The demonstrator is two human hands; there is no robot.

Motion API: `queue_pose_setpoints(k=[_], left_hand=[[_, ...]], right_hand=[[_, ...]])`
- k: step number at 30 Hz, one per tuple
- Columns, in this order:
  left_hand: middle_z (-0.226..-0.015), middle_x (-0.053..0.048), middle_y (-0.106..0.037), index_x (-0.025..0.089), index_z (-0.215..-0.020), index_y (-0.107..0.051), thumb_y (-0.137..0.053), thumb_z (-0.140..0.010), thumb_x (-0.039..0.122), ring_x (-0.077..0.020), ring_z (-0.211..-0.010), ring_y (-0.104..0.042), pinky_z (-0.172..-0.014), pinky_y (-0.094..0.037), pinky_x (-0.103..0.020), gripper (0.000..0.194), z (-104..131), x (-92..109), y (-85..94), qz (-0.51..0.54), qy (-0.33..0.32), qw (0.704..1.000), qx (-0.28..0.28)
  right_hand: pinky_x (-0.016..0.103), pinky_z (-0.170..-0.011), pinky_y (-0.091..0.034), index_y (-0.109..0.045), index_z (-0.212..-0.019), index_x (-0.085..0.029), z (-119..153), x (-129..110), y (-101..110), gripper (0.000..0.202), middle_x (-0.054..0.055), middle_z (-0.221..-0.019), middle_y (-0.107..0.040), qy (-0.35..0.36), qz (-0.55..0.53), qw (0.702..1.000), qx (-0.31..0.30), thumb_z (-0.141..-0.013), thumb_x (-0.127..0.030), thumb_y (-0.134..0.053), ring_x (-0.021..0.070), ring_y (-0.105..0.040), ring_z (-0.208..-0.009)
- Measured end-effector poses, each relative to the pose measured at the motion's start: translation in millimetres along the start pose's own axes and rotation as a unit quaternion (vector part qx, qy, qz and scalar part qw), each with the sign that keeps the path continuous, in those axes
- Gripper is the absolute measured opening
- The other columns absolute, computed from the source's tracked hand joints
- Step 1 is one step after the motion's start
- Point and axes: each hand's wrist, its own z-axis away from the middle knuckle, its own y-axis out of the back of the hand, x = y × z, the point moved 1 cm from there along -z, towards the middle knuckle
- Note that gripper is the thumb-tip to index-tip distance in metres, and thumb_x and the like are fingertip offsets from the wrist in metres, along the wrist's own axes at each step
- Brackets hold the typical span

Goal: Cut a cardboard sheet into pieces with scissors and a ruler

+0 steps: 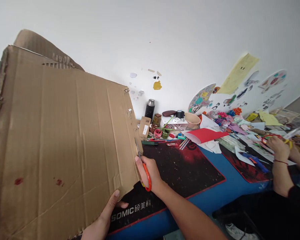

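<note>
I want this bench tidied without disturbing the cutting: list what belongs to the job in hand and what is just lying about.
In the job: large cardboard piece, held by the left hand; orange-handled scissors, in the right hand.
Just lying about, it seems: black flask; red paper; pinkish bowl; small cardboard box.

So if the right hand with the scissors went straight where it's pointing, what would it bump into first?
Most likely the cardboard: the scissors in the right hand point up near the cardboard's right edge, and a blade overlaps it, though depth is unclear.
</note>
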Motion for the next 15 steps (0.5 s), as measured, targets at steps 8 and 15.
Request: queue_pose_setpoints(k=[8, 15], left_hand=[[-0.087, -0.004, -0.085, 0.031, -0.074, -0.082, -0.063, -0.090, 0.056, -0.0373, -0.113, -0.078, -0.106, -0.060, -0.048, 0.034, 1.3, -2.4, -2.0, 0.050, 0.013, 0.999, 0.002], [-0.083, -0.003, -0.085, 0.032, -0.073, -0.082, -0.062, -0.091, 0.056, -0.0354, -0.113, -0.078, -0.112, -0.055, -0.048, 0.035, 2.9, -7.2, 1.5, 0.028, 0.011, 0.999, 0.011]], right_hand=[[0.028, -0.055, -0.029, -0.044, -0.065, -0.023, 0.2, -5.9, 0.5, 0.055, -0.003, -0.057, -0.045, 0.041, 0.030, 0.999, 0.017, -0.106, -0.061, -0.045, 0.0135, -0.041, -0.053], [0.027, -0.054, -0.028, -0.043, -0.067, -0.023, 8.7, -5.2, -4.8, 0.053, -0.004, -0.058, -0.042, 0.041, -0.007, 0.999, 0.025, -0.105, -0.059, -0.045, 0.0132, -0.040, -0.054]])
